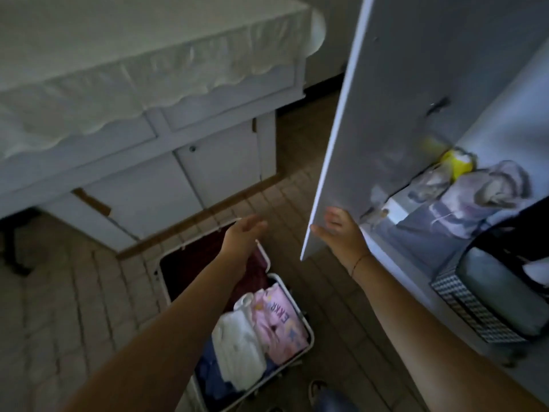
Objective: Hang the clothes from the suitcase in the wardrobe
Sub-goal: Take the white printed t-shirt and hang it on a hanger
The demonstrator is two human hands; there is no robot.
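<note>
Gripping with the right fingers (334, 217) inside and thumb outside, right hand (341, 234) on the lower edge of the wardrobe door (386, 114). Holding the left hand (242, 234) empty above the suitcase (190, 263), fingers straight. Folded clothes (246, 352) packed inside it, on the floor (74, 292) beside the wardrobe (505, 99). Probably the door-opening step, nothing hung yet. Next: swing the door clear, let go, reach down for the top garment.
</note>
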